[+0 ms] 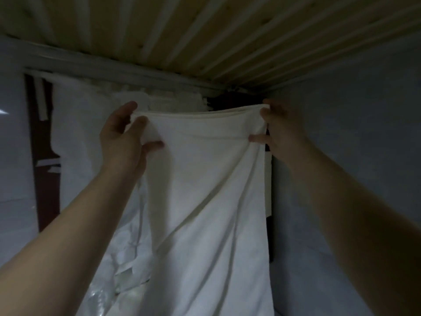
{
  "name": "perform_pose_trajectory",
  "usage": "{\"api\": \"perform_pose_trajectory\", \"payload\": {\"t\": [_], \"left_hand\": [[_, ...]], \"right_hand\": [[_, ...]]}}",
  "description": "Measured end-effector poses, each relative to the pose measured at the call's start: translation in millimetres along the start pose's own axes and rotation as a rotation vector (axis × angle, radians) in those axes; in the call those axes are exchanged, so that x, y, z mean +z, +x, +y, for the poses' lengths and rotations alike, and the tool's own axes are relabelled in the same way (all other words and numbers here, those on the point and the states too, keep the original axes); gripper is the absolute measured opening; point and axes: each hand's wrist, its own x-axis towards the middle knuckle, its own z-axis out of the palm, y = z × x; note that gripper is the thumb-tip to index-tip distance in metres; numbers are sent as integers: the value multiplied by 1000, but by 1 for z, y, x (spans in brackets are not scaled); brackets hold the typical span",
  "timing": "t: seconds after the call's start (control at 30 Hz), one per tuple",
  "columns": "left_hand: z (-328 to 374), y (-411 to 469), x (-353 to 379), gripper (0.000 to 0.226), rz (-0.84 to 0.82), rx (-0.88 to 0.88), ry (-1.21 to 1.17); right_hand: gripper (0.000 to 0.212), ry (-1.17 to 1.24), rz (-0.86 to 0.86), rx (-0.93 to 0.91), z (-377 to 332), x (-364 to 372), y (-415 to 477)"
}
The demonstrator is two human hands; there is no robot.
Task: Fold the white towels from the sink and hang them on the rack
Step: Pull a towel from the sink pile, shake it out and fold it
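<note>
Bare forearms are framing the view, the 2 hands raised and well apart. The left hand [124, 135] and right hand [280, 131] are each pinching a top corner of the white towel [205, 179], holding its layered edge taut and level, probably ready for draping. No rack is showing.

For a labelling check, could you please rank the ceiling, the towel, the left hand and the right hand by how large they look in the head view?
Largest: towel and ceiling, both cover much of the view, too close to rank.
Smallest: left hand and right hand, about alike.
</note>
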Motion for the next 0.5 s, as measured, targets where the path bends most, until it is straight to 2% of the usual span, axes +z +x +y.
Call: {"api": "perform_pose_trajectory", "payload": {"t": [0.07, 0.17, 0.27, 0.4, 0.5], "left_hand": [[8, 1, 2, 30, -14, 47, 1], [16, 5, 3, 28, -47, 54, 13], [15, 3, -2, 28, -39, 88, 51], [7, -1, -14, 27, -29, 159, 93], [2, 0, -22, 28, -31, 149, 108]], "right_hand": [[19, 71, 4, 22, -8, 6, 2], [27, 43, 1, -54, -7, 10, 5], [20, 69, -13, 8, 3, 12, 2], [25, 79, 47, -148, 16, 18, 4], [22, 89, 5, -44, 25, 19, 0]]}}
